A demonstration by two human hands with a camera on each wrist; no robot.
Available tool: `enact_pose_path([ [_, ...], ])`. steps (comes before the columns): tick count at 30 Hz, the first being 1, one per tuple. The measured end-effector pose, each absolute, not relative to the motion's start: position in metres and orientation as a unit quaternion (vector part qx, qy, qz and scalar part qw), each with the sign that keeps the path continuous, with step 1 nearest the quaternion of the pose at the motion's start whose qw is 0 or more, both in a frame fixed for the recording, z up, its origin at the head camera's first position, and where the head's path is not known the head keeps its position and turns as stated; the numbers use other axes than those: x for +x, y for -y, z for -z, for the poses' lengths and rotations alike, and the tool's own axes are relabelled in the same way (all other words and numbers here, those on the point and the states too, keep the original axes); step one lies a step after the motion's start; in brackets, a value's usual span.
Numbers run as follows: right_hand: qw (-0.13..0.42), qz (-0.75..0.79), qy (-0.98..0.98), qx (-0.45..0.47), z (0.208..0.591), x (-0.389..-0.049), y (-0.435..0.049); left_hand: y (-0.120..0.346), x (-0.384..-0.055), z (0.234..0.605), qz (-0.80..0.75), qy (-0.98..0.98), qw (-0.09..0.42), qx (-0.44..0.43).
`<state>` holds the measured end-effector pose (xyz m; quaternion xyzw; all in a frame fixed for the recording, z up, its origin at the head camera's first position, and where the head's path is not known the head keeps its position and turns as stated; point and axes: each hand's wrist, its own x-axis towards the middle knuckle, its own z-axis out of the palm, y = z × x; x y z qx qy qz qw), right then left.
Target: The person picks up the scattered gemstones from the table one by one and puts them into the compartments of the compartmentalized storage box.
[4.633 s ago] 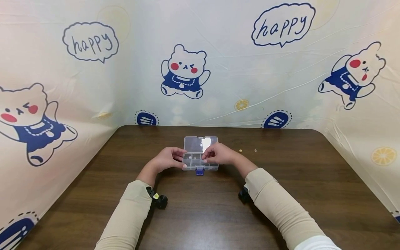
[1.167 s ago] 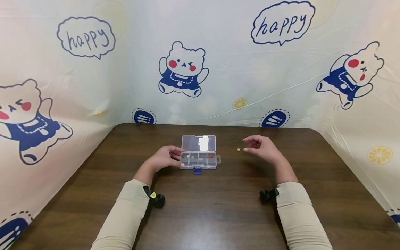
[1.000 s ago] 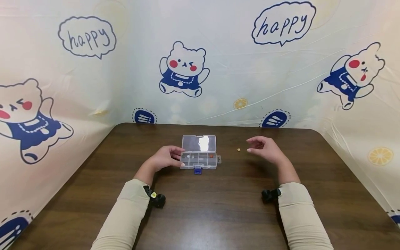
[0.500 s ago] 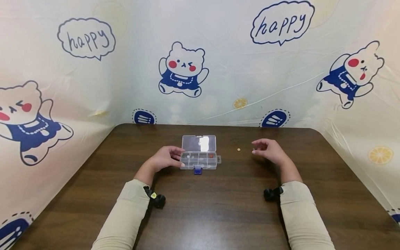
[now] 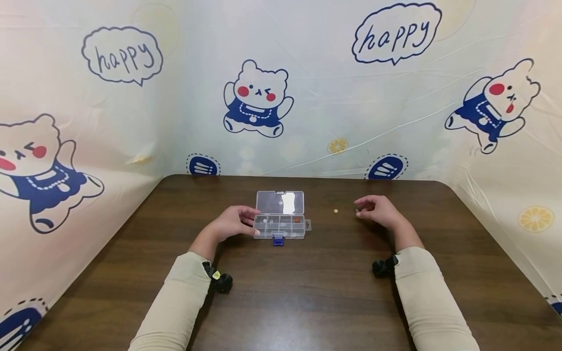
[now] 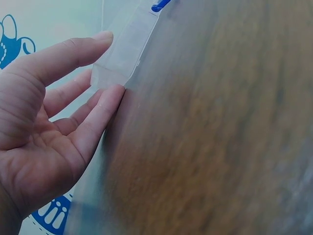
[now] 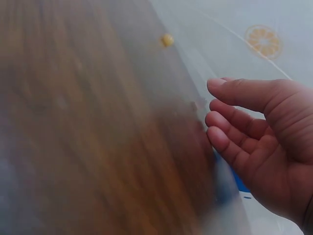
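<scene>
A clear plastic compartment box (image 5: 278, 229) lies on the table with its lid (image 5: 269, 202) raised at the back and a blue latch (image 5: 278, 241) in front. My left hand (image 5: 232, 225) holds the left end of the box, thumb on the front corner and fingers along the side and back, as the left wrist view (image 6: 54, 103) also shows. To the right, my right hand (image 5: 379, 210) has thumb and fingers parted around a tiny pale, clear bead-like piece (image 7: 194, 105) at the fingertips. Between box and right hand lies a small yellow bead-like piece (image 5: 335, 211).
Inside the compartments are small white pieces (image 5: 265, 221) and an orange-red one (image 5: 297, 220). A hanging tab (image 5: 308, 224) sticks out from the box's right end. Printed cloth (image 5: 316, 97) stands behind and beside the brown table (image 5: 281, 292).
My right hand has come from over the box to the right, past the yellow piece, to the pale one, its fingers drawing nearer together. An orange-red piece now shows in the box. Left hand stays.
</scene>
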<state>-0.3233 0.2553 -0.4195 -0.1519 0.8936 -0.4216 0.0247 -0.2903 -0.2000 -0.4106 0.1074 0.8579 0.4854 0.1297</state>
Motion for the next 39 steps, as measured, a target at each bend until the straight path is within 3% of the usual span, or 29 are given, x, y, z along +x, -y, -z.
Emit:
enact_pose_path([
  [12,0.103,0.412,-0.894,-0.142,0.416,-0.338,-0.261,0.198,-0.29,0.409,-0.482,-0.86,0.131,0.104],
  [39,0.08,0.368,-0.919,-0.113,0.416,-0.344,-0.253,0.201,-0.29,0.41,-0.483,-0.859,0.135,0.099],
])
